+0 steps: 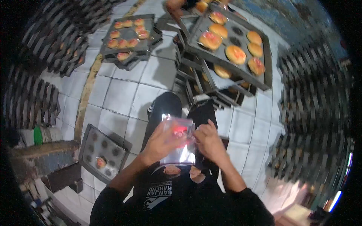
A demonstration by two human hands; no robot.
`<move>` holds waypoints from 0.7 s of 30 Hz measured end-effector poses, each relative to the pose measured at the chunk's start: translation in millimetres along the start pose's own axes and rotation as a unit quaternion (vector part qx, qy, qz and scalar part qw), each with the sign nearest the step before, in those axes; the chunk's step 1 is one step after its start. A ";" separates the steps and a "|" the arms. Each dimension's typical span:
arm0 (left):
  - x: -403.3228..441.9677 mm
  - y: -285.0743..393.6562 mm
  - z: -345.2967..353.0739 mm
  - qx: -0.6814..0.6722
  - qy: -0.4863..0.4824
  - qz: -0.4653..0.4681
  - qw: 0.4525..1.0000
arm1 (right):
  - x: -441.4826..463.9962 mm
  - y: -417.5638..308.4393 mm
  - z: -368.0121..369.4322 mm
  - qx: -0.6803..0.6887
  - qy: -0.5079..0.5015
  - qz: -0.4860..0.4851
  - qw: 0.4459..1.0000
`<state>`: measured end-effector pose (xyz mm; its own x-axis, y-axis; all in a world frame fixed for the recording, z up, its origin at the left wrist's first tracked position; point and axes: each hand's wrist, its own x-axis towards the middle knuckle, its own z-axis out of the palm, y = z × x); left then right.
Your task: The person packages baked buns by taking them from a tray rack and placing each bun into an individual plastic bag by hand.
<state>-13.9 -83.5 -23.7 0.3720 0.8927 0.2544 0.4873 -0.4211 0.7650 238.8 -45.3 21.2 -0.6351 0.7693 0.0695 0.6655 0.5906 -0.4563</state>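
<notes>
Clear plastic packaging (pixel 177 150) with a red print lies over my lap, between my two hands. My left hand (pixel 161 142) is on the packaging's left side, its fingers spread across the plastic. At the packaging's right edge my right hand (pixel 208 140) has its fingers bent together in a pinch; what they hold is too small and blurred to name. Ahead to the right, a metal tray (pixel 269 56) with several round buns (pixel 235 55) tops a stack of trays. Another tray (pixel 130 19) of wrapped buns sits ahead to the left.
A dark tray (pixel 86 145) with one wrapped bun (pixel 101 162) rests on the white tiled floor (pixel 120 94) at my left. Tall tray stacks (pixel 313 90) line both sides. At the top, another person's arm (pixel 174 9) is beside the bun trays. A ledge (pixel 49 158) juts in at lower left.
</notes>
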 end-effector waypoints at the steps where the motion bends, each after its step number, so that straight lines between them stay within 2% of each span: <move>1: -0.2 0.4 2.3 -0.046 -0.014 -0.017 0.999 | -1.5 1.1 -15.7 0.058 -0.024 -0.002 0.998; 2: -0.8 0.6 4.9 -0.091 -0.026 -0.035 0.995 | 0.8 4.8 -34.6 0.110 -0.046 -0.008 0.993; 3: 6.7 -4.0 3.1 -0.222 -0.100 -0.114 0.963 | 5.9 13.9 -54.9 0.187 -0.088 -0.012 0.978; 4: 17.0 -5.0 0.0 -0.343 -0.169 -0.189 0.904 | 13.1 31.0 -72.2 0.272 -0.101 0.042 0.956; 5: 33.1 16.0 -15.4 -0.411 -0.187 -0.296 0.841 | 24.5 52.1 -90.8 0.355 -0.112 0.093 0.923; 6: 38.9 10.2 -12.2 -0.427 -0.129 -0.303 0.842 | 42.1 95.0 -93.7 0.187 0.047 0.023 0.981; 7: 39.5 3.3 -6.9 -0.440 -0.068 -0.314 0.838 | 66.5 124.0 -118.3 0.052 0.095 0.054 0.993; 8: 43.3 -2.1 -5.7 -0.449 -0.004 -0.322 0.834 | 92.3 150.6 -131.0 0.023 0.180 0.102 0.978; 10: 53.5 -12.0 -4.4 -0.470 0.078 -0.315 0.820 | 144.2 197.6 -162.9 0.019 0.222 0.143 0.964; 12: 45.9 -35.5 14.2 -0.467 0.142 -0.314 0.814 | 192.8 267.3 -168.5 0.004 0.145 0.179 0.973; 13: 46.5 -27.6 10.4 -0.469 0.128 -0.327 0.811 | 209.8 295.7 -166.1 -0.003 0.104 0.195 0.975; 16: 39.4 -26.4 15.1 -0.465 0.162 -0.324 0.808 | 242.7 334.4 -152.4 -0.219 -0.071 0.259 0.938; 17: 41.5 -23.7 12.7 -0.440 0.168 -0.317 0.823 | 252.0 321.1 -153.7 -0.224 -0.006 0.267 0.937; 19: 42.8 -23.0 11.1 -0.458 0.175 -0.315 0.813 | 234.4 270.2 -171.5 0.002 0.034 0.230 0.973; 20: 44.6 -23.9 10.7 -0.469 0.170 -0.311 0.809 | 230.3 256.5 -176.8 -0.060 -0.004 0.275 0.959; 21: 45.4 -26.7 10.5 -0.458 0.154 -0.317 0.816 | 220.1 264.7 -167.9 -0.002 -0.011 0.253 0.967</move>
<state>-1.8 -33.4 -38.9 -0.0108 0.9418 -0.3360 -0.3418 0.3123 0.8863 341.0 321.3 64.7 -0.2356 0.9551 -0.1799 0.8951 0.1412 -0.4229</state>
